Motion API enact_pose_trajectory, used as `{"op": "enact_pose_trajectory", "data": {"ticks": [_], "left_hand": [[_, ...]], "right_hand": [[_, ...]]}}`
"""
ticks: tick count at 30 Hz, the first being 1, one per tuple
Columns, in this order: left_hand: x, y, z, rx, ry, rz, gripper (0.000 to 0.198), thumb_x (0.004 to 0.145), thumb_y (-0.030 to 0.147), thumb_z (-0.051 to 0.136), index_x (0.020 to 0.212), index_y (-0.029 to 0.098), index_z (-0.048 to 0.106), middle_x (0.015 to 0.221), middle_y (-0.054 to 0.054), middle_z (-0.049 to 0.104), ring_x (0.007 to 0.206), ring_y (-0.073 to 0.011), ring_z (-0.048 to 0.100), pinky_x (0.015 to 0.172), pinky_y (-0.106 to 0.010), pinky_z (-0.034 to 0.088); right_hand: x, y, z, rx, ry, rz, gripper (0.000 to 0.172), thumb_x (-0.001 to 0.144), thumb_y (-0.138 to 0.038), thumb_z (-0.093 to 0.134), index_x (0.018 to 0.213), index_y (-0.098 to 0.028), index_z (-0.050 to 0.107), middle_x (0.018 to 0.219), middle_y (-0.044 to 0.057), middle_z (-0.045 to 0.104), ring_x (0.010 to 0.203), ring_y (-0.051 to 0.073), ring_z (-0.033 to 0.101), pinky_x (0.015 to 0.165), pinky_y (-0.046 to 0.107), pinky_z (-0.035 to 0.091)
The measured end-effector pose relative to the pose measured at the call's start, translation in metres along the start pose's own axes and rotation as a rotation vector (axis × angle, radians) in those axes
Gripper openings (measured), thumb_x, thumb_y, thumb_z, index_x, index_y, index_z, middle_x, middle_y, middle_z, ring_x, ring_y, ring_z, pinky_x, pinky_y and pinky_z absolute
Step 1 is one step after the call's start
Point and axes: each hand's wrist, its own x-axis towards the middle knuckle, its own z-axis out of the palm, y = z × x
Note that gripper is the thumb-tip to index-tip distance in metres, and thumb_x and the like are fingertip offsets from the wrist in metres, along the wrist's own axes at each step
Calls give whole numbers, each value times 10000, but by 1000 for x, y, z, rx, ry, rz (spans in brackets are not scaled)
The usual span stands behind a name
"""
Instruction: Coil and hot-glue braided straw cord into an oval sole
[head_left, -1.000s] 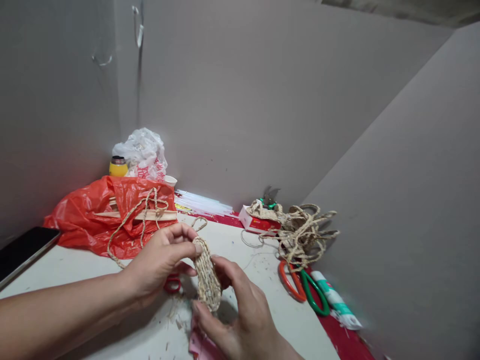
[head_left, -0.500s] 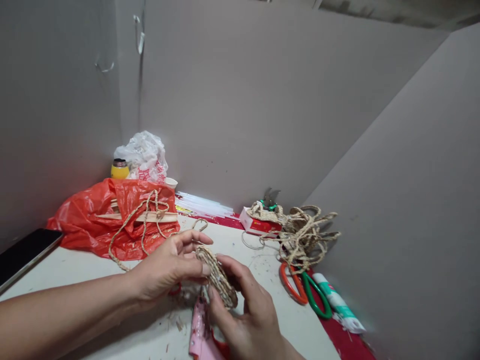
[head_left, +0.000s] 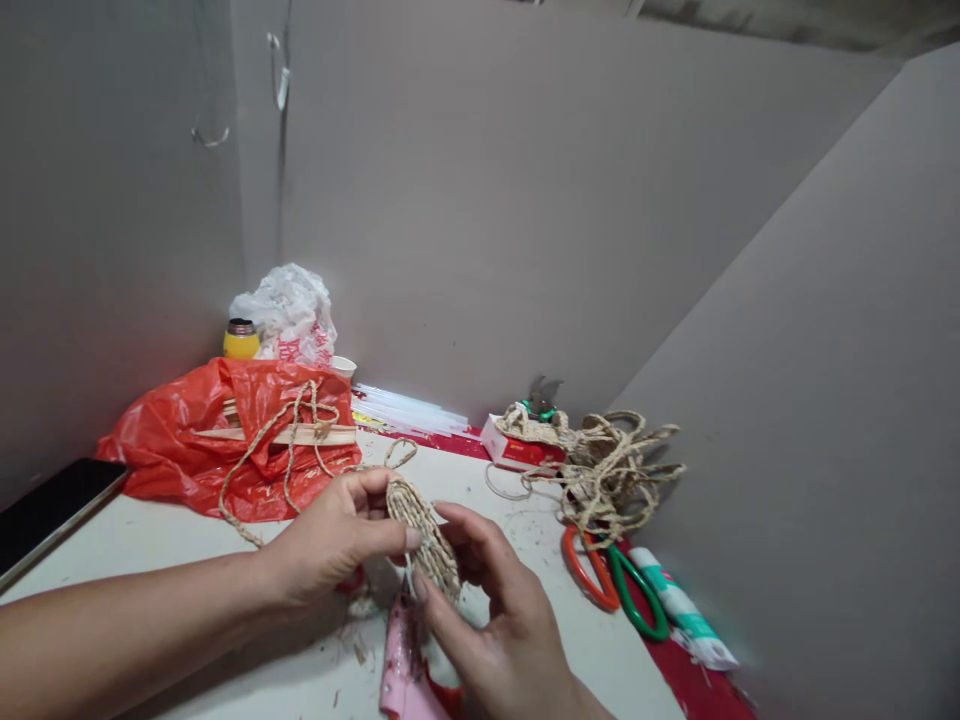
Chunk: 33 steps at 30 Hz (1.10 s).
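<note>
Head view: the braided straw oval (head_left: pixel 424 540), held upright a second ago, is now tilted and pinched at its edges between the left hand (head_left: pixel 337 545) and the right hand (head_left: pixel 495 630).

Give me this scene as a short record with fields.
Left hand: pinches the oval mat of coiled straw rope by its upper part
Right hand: holds the mat's lower end
Below: pink plastic tool on white table
Right side: straw rope tangle, orange-and-green-handled scissors
Left side: red plastic bag
</note>
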Motion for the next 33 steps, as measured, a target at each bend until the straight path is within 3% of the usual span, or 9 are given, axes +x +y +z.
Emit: {"op": "enact_pose_trajectory", "data": {"ticks": [5, 13, 17, 24, 30, 33], "left_hand": [[1, 4, -2, 8, 25, 41, 173, 678, 165, 753, 827, 157, 668, 669, 19, 656, 548, -79, 525, 564, -201, 414], [2, 6, -2, 22, 14, 74, 179, 680, 158, 743, 840, 153, 662, 800, -28, 698, 732, -145, 619, 735, -273, 466], [2, 5, -3, 60, 20, 65, 159, 684, 168, 735, 824, 152, 662, 802, -34, 694, 739, -148, 609, 703, -267, 454], [4, 5, -7, 73, -11, 25, 173, 670, 170, 741, 826, 145, 671, 791, -26, 673, 678, -125, 583, 663, -258, 437], [14, 0, -16, 28, -55, -43, 173, 665, 154, 724, 833, 137, 683, 757, -26, 665, 628, -113, 571, 644, -260, 432], [26, -2, -28, -21, 13, -22, 181, 633, 141, 732, 803, 136, 669, 768, -31, 668, 659, -126, 594, 646, -258, 442]], "right_hand": [[3, 1, -5, 9, -3, -45, 397, 860, -113, 581, 1225, -258, 525, 1013, 30, 680, 852, 161, 675, 734, 252, 563], [13, -8, -11, 0, 26, -114, 302, 875, -76, 568, 1119, -239, 640, 924, 31, 683, 791, 156, 661, 652, 257, 559], [16, -10, -14, 7, 23, -87, 277, 871, -68, 568, 1074, -218, 681, 923, 56, 683, 829, 176, 667, 648, 269, 559], [18, -12, -18, -5, -29, -59, 272, 868, -73, 546, 1040, -210, 706, 837, 38, 637, 707, 148, 621, 573, 249, 516], [22, -7, -25, -122, -70, -60, 288, 866, -90, 535, 1085, -227, 661, 969, 63, 660, 848, 193, 650, 714, 318, 549], [24, -11, -34, -269, -59, -121, 236, 867, -131, 545, 1073, -219, 615, 1005, 84, 659, 923, 226, 649, 770, 348, 546]]}}
